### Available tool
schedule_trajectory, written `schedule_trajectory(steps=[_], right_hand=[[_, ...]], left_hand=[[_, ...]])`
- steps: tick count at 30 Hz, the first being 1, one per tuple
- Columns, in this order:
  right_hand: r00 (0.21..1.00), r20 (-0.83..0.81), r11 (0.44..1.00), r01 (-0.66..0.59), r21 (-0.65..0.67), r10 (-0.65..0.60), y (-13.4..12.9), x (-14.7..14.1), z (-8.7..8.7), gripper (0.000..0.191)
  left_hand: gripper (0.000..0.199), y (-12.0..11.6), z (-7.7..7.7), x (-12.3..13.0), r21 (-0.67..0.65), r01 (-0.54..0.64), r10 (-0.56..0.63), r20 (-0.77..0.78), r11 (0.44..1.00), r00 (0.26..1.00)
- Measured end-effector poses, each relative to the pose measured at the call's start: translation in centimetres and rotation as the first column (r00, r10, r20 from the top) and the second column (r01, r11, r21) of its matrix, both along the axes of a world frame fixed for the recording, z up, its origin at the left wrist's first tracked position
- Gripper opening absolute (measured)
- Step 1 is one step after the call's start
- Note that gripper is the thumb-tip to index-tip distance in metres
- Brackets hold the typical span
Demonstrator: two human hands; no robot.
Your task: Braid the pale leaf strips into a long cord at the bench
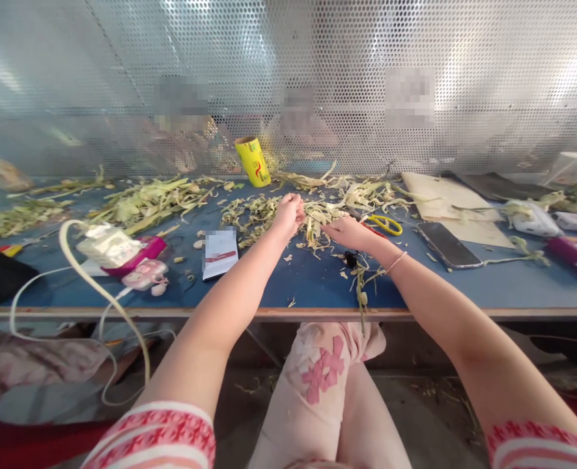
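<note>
Both my hands are over a pile of pale green plant scraps (254, 212) on the blue table (279, 280). My left hand (290, 213) has its fingers curled in a pinch; what they hold is too small to make out. Just to the right, my right hand (346, 231) is closed, its fingertips pointing left at the scraps, and its grip is hard to see. Scissors with yellow and red handles (385, 225) lie right beside my right hand. A leafy stem (363, 296) hangs over the table's front edge below it.
A yellow tube (253, 161) stands by the perforated metal wall (347, 85). At right lie a phone (449, 245) and cardboard (445, 195). Leftward are a card-like item (220, 253), plugs with cables (110, 246) and more stalks (146, 202). A person's patterned clothing (39, 358) shows at far left.
</note>
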State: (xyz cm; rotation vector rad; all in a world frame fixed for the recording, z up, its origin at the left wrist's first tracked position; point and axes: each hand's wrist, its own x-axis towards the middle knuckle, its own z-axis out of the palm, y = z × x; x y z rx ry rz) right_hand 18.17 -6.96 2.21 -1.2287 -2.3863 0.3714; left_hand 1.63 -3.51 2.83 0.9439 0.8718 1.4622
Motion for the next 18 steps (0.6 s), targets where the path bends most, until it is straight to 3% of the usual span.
schedule_trajectory(steps=[7, 11, 15, 18], right_hand=[[0.992, 0.054, 0.993, -0.113, -0.019, 0.114, -0.6, 0.5, 0.6, 0.047], [0.981, 0.072, 0.982, -0.176, -0.069, 0.181, -1.4, 0.5, 1.1, 0.047], [0.982, 0.007, 0.981, -0.186, -0.051, 0.187, -1.6, 0.6, 0.9, 0.044], [0.99, -0.086, 0.994, -0.106, 0.039, 0.109, -1.1, 0.8, 0.7, 0.036]], left_hand=[[0.026, 0.4, 0.0, 0.1, -0.015, -0.023, 0.024, 0.016, 1.0, 1.0], [0.026, 0.4, -0.3, 0.1, 0.0, -0.031, 0.031, -0.057, 1.0, 0.998], [0.025, 0.5, -1.0, 0.0, 0.206, -0.009, 0.069, -0.285, 0.979, 0.956], [0.019, 0.1, -1.3, 0.3, 0.368, 0.046, 0.146, -0.477, 0.929, 0.867]])
